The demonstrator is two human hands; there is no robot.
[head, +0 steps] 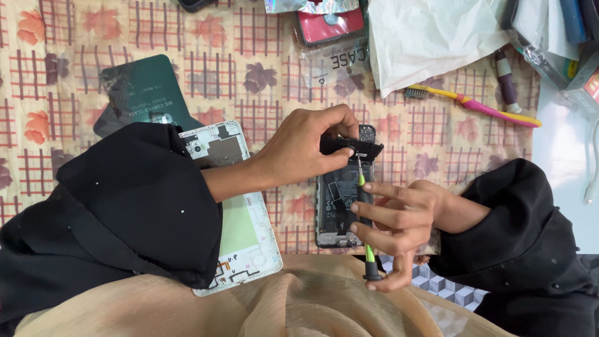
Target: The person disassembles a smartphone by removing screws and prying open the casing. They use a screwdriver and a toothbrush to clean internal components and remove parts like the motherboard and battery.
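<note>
An opened smartphone (337, 209) lies face down on the patterned cloth with its back off, showing the battery and boards. My left hand (306, 146) pinches a black plastic cover piece (352, 148) lifted at the phone's upper end. My right hand (399, 221) holds a thin screwdriver with a green handle (368, 249), its metal tip pointing up to the cover piece. Both arms are in wide black sleeves.
A white phone frame (240, 234) lies left, partly under my left sleeve, and a dark green flat box (146, 90) above it. A yellow-pink toothbrush (474, 103), a white plastic bag (430, 34) and a clear packaged case (334, 59) lie at the top.
</note>
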